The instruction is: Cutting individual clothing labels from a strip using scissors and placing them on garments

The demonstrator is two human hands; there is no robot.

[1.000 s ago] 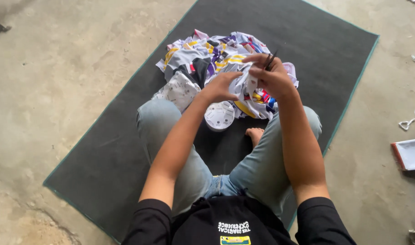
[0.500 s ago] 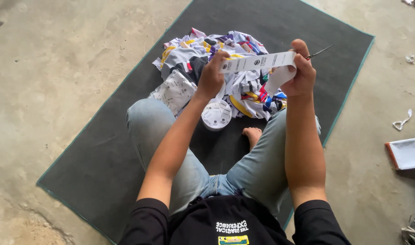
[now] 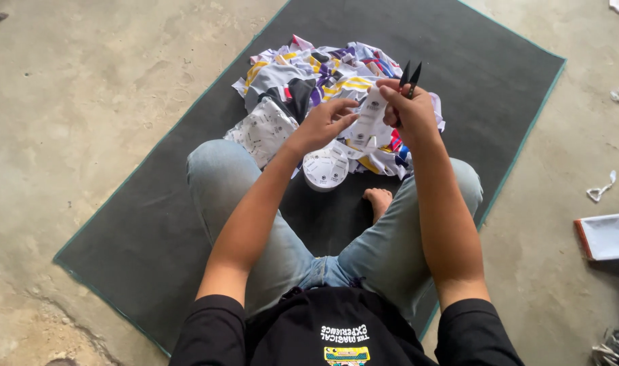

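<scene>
I sit cross-legged on a dark mat (image 3: 458,47). My right hand (image 3: 410,115) grips small black thread snips (image 3: 410,73), blades pointing up, and pinches the top of a white printed label strip (image 3: 372,114). My left hand (image 3: 322,125) pinches the same strip from the left with its fingertips. The strip hangs down toward a white roll of labels (image 3: 325,169) lying on the mat between my knees. Behind my hands lies a pile of colourful printed cloth (image 3: 303,71).
A white patterned bundle (image 3: 263,130) lies by my left knee. My bare foot (image 3: 379,201) rests under the roll. On the concrete floor to the right are a white flat box with a red edge (image 3: 607,236) and a small white scrap (image 3: 599,191).
Half a second ago the strip was stretched out sideways and held high. Both hands have since come down and closer together, and the strip now hangs short between them.
</scene>
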